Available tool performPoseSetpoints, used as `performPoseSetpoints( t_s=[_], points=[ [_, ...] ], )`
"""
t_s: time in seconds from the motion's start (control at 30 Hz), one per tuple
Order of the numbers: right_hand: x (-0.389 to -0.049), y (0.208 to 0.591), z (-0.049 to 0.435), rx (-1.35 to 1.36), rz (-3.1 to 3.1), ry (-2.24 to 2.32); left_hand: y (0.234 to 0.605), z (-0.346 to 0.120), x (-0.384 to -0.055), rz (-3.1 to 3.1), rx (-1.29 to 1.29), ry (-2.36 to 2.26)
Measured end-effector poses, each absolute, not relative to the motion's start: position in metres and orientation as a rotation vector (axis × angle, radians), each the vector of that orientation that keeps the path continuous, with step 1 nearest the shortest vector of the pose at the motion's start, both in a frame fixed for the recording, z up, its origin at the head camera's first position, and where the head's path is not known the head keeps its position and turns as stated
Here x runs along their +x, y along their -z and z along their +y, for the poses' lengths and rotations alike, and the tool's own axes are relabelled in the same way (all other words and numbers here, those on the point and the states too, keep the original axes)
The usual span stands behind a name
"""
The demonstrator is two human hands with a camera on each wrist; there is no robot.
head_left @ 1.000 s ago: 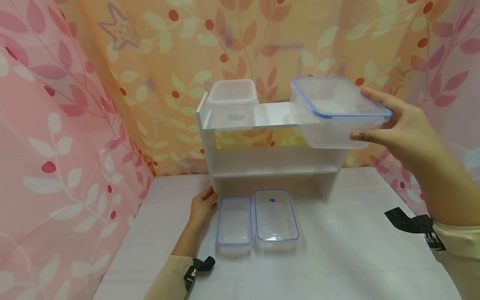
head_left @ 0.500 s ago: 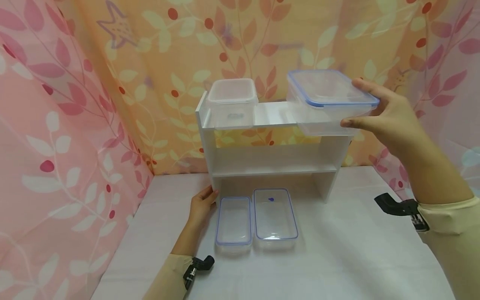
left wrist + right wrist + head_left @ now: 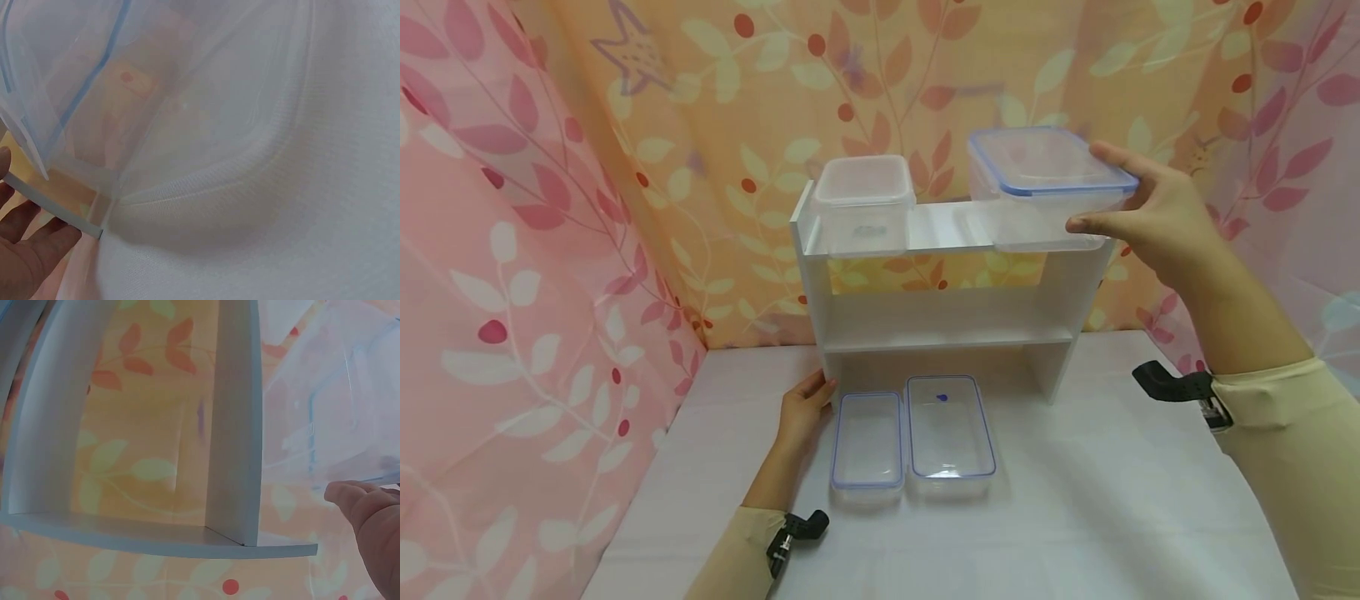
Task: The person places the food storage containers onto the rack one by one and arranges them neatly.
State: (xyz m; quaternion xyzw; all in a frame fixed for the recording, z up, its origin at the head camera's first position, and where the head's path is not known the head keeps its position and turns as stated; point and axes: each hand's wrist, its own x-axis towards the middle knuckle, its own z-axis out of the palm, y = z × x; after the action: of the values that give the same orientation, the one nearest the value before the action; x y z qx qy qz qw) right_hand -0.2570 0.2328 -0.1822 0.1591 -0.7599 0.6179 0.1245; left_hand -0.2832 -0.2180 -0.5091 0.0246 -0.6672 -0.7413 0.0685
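In the head view my right hand [image 3: 1165,218] grips the right side of a clear food container [image 3: 1045,171] with a blue-rimmed lid, its thumb on the near wall and fingers at the lid's edge. The container is level at the right end of the top board of a white two-tier shelf [image 3: 947,321]; whether its base touches the board I cannot tell. My left hand [image 3: 802,414] holds the lower left side panel of the shelf. Thumb and fingers lie on either side of that panel edge [image 3: 53,206] in the left wrist view.
A smaller clear container with a whitish lid [image 3: 865,204] stands on the top board's left end. Two blue-rimmed containers, a narrow one [image 3: 867,442] and a wider one [image 3: 951,433], sit side by side on the white-covered table [image 3: 1097,500] before the shelf. Patterned curtains [image 3: 700,208] surround it.
My right hand has carried the blue-rimmed container up, left and back, from in front of the shelf to the top board's right end. My left hand has stayed on the side panel.
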Motion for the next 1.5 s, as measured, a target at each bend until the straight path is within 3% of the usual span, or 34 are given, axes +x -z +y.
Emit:
performPoseSetpoints(
  t_s=[0.33,0.67,1.5],
  points=[
    [-0.28,0.181,0.231,0.517,-2.114,-1.974,0.508,-0.218,-0.284,-2.01,0.083,2.227],
    [-0.292,0.184,0.238,0.394,-2.394,-1.607,0.511,-0.218,-0.285,-2.023,0.076,2.23],
    [-0.318,0.2,0.233,0.46,-2.355,-1.649,0.513,-0.218,-0.289,-2.101,0.105,2.182]
  ],
)
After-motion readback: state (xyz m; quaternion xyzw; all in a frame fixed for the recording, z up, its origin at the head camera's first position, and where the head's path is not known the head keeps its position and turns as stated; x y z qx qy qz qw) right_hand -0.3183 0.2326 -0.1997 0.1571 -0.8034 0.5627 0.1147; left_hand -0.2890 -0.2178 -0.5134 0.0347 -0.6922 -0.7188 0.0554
